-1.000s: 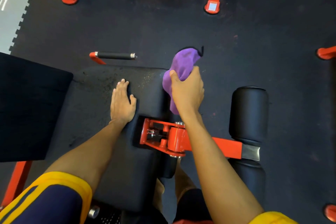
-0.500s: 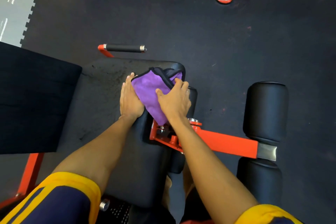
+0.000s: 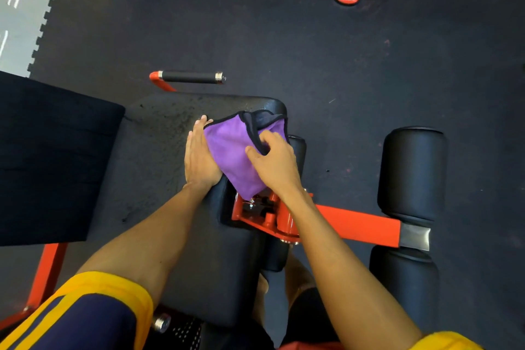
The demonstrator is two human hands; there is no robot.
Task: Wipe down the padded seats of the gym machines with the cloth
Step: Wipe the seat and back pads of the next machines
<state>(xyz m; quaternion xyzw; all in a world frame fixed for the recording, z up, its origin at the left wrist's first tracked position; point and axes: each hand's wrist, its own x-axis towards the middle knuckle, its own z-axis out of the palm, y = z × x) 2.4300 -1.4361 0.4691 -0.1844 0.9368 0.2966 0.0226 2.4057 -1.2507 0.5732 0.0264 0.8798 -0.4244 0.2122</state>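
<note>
- While the cloth [image 3: 233,156] lies on the far right corner of the seat pad [image 3: 153,167], it's wedged between my two hands and touches both.
- Long axis: runs away from me, slightly slanted. The narrow tip points back at me and hangs over the orange pivot bracket [image 3: 255,213]. The wide, black-hemmed end is at the pad's far edge.
- Right hand [image 3: 277,163] is on it from the right, fingers curled, thumb and fingertips pinching the folded hem. This hand owns the cloth.
- Left hand [image 3: 199,159] is flat on the pad along the cloth's left edge, fingers straight and together, pointing away from me. The cloth edge laps its thumb side. It grips nothing.
- Relation that matters: nearly all the bare, speckled pad lies left of the cloth, toward the back pad [image 3: 51,156]. My guess is the stroke goes leftward, across the long axis.
- Left hand sits right in that path, so I'd lift it or slide it ahead first.
- Right forearm comes in over the bracket. Reach to the left looks fine.
- Further out: roller pad [image 3: 412,170] to the right, well apart from the cloth. Handle [image 3: 190,77] is beyond the pad's far edge.
</note>
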